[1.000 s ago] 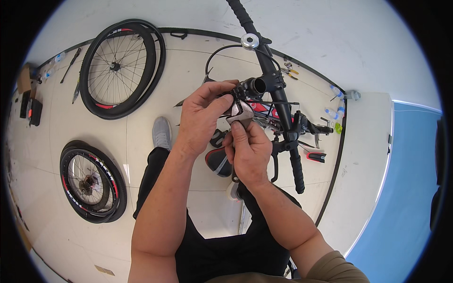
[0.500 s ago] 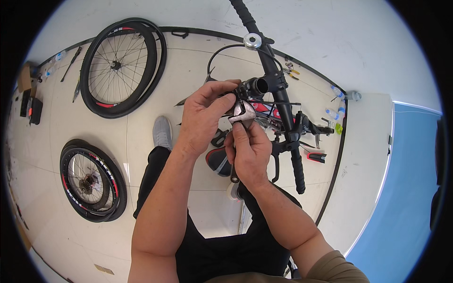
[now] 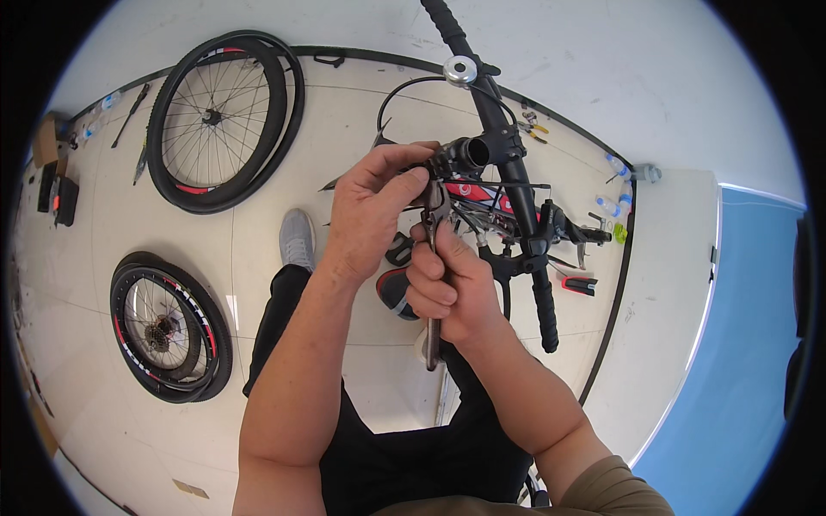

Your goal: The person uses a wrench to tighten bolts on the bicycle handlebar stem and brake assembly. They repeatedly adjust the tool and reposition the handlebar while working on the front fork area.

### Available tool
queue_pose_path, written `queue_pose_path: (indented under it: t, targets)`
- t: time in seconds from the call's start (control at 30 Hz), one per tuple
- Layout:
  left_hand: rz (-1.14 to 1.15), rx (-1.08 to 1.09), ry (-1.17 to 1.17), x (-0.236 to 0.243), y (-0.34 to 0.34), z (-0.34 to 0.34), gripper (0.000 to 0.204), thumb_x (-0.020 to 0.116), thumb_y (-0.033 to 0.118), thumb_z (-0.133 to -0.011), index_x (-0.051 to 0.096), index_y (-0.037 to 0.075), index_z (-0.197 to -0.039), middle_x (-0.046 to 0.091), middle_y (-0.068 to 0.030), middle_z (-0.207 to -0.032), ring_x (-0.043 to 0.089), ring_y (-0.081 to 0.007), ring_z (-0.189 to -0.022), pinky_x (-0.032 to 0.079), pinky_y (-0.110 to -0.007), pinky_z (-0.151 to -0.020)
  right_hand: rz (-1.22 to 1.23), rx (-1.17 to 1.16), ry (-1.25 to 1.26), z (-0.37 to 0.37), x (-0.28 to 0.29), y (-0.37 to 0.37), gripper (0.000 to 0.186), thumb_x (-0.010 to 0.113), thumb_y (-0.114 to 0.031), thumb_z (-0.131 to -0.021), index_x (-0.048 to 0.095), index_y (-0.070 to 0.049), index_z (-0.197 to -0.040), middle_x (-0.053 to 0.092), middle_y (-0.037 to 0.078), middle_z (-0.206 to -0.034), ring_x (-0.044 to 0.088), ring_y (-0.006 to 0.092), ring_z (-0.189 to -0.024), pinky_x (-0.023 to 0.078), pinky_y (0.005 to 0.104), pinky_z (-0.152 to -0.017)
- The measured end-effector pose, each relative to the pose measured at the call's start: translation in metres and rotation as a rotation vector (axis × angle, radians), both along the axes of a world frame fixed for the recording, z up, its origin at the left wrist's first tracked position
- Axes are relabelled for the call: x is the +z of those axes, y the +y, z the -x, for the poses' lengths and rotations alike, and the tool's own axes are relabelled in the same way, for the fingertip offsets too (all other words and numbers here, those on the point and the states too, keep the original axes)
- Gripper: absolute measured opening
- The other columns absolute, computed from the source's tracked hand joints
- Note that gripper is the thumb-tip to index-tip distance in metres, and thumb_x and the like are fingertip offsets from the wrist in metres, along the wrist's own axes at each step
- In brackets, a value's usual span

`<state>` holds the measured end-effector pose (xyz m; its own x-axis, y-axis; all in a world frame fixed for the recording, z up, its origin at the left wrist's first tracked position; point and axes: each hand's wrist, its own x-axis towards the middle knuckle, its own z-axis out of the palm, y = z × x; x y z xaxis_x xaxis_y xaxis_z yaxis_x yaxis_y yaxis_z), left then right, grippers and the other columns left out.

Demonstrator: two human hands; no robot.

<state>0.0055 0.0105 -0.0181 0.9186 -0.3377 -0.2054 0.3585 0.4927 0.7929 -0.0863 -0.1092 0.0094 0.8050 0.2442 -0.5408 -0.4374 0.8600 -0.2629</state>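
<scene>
My right hand [image 3: 456, 279] is closed round the handle of a metal adjustable wrench [image 3: 434, 340], which is held upright with its jaw end at the black handlebar stem [image 3: 460, 155]. Whether the jaws grip a bolt there is hidden. My left hand [image 3: 374, 202] pinches the near-left end of the stem with thumb and fingers, right beside the wrench head. From the stem runs a black bicycle handlebar [image 3: 509, 168] with taped ends, and a silver bell [image 3: 460, 70] is fixed on it. Beneath lies the red and black bicycle frame [image 3: 490, 198], partly covered by my hands.
Two spoked wheels with tyres, one at the upper left [image 3: 155, 129] and one with a cassette [image 3: 116, 318], lie on the tiled floor. Yellow-handled pliers [image 3: 535, 131] and plastic bottles [image 3: 609, 206] are by the wall. A dark toolbox [image 3: 64, 202] stands far left.
The wrench in my right hand has turned, so its head shows edge-on and its handle hangs more to view below my fingers. My left hand stays nearly in place at the stem.
</scene>
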Motion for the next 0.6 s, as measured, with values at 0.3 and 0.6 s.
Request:
queue_pose_path:
  t: [0.3,0.6]
  targets:
    - [-0.020,-0.018,-0.039,-0.003,0.001,0.000,0.029,0.062,-0.003,-0.089,0.065,-0.001,-0.117,0.065,-0.0125,-0.126,0.065,-0.0148,-0.097,0.055,-0.031,-0.089,0.118,0.009,0.049,0.003,0.001,0.003,0.031,0.053,-0.032,-0.103,0.059,-0.003,-0.112,0.055,0.001,-0.070,0.039,0.0100,-0.047,0.033,0.0272,-0.044]
    - [0.007,0.007,0.005,-0.002,-0.004,0.000,0.030,0.066,-0.007,-0.087,0.065,-0.001,-0.116,0.065,-0.0135,-0.126,0.067,-0.0146,-0.094,0.060,-0.033,-0.085,0.347,-0.087,0.103,-0.001,-0.003,0.010,0.016,0.059,-0.019,-0.096,0.060,-0.003,-0.099,0.048,0.001,-0.065,0.041,0.0114,-0.050,0.034,0.0287,-0.048]
